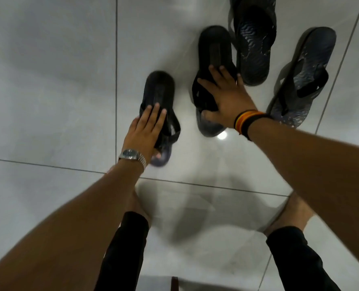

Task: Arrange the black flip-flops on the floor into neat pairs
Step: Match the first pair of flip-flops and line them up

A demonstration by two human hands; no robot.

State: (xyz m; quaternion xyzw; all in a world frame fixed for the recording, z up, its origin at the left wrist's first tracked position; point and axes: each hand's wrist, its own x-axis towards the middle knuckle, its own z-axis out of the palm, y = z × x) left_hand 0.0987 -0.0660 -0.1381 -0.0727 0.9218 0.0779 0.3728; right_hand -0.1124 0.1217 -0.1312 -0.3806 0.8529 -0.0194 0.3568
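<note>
Several black flip-flops lie on the pale tiled floor. My left hand (146, 131), with a metal watch on its wrist, grips the strap end of the left plain flip-flop (159, 91). My right hand (224, 95), with striped bands on the wrist, grips the middle plain flip-flop (214, 49) across its straps. Right of it lies a patterned flip-flop (255, 45), its heel touching my right fingers. Another patterned flip-flop (304, 78) lies tilted at the far right, apart from its mate.
Glossy grey floor tiles (48, 80) with dark grout lines spread all around. My bare feet (290, 215) and black trouser legs (121, 248) stand at the bottom. A small dark brown edge (174, 283) shows at the bottom middle.
</note>
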